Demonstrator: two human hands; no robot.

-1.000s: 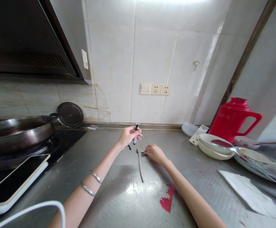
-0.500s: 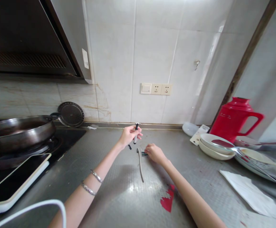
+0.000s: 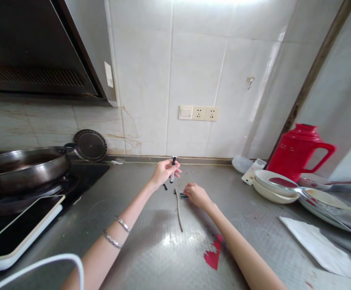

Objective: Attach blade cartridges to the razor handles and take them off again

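My left hand (image 3: 164,172) is closed on a small razor-like tool (image 3: 172,176), held upright above the counter, with a silvery head at the top and a grey and black handle. Low over the counter, my right hand (image 3: 196,194) has its fingers together at the end of a dark small object (image 3: 183,195); its fingertips partly hide that object. A thin grey strip (image 3: 179,213) lies across the dark object's left part and runs toward the front. Beneath my left hand a small black piece (image 3: 165,187) rests on the counter.
A pan (image 3: 24,167) sits on the stove at left, near a tablet (image 3: 21,229) and a white cable (image 3: 72,256). Red scrap (image 3: 213,253) lies at front. To the right are bowls (image 3: 273,193), a red thermos (image 3: 294,153) and a white napkin (image 3: 317,243).
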